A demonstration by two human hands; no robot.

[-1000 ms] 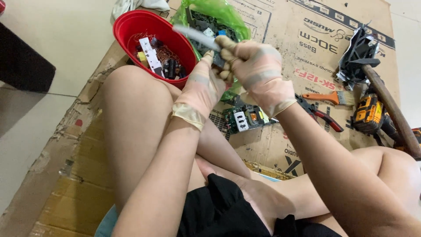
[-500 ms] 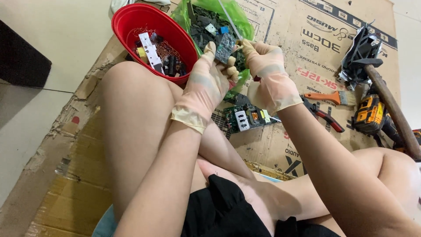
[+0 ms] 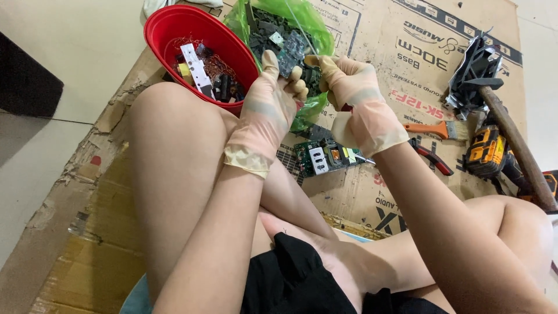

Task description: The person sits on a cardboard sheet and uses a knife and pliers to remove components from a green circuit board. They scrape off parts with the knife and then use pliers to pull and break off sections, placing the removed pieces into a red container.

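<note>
Two gloved hands are busy over a big flattened cardboard sheet (image 3: pixel 372 192) that carries everything. Biggest thing on it is the red bowl (image 3: pixel 174 26) at the far left corner, already holding stripped bits: copper windings, a white strip, dark components. Right next to it a green plastic bag (image 3: pixel 314 29) is packed with dark circuit boards, so I'd guess plenty is left to strip. Along the right edge sit a long-handled hammer (image 3: pixel 514 139), a yellow-and-black power tool (image 3: pixel 485 152) and a black finned part (image 3: pixel 474 64). A green board (image 3: pixel 322 157) lies below the hands, with an orange-handled brush (image 3: pixel 436 129) and red-handled pliers (image 3: pixel 433 158) beside it. Left hand (image 3: pixel 264 110) grips a small circuit board (image 3: pixel 292 49) above the bag; right hand (image 3: pixel 354 96) is clenched around a thin tool I can't identify.
</note>
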